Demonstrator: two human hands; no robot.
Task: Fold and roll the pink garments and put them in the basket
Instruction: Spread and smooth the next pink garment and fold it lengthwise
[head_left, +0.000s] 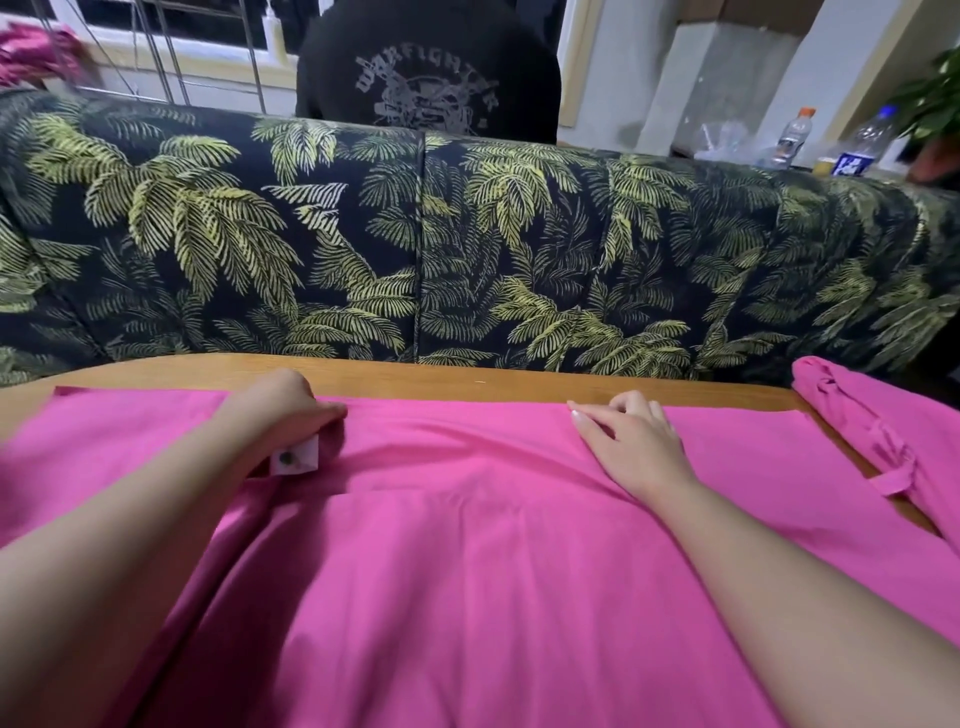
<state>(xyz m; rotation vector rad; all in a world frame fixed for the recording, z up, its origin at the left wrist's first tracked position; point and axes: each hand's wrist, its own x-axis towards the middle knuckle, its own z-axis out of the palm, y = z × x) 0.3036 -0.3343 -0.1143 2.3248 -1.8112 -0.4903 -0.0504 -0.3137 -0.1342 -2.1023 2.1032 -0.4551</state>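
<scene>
A bright pink cloth garment (467, 545) lies spread across the wooden bench (415, 376), reaching its far edge. The left hand (283, 402) pinches that far hem; the right hand (623, 441) rests flat, fingers relaxed, probably steadying it for folding.

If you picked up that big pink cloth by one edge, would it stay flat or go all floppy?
Probably floppy: the pink garment already wrinkles into soft folds near the left hand and drapes over the table. It looks thin, so likely light. It should not roll away.
</scene>
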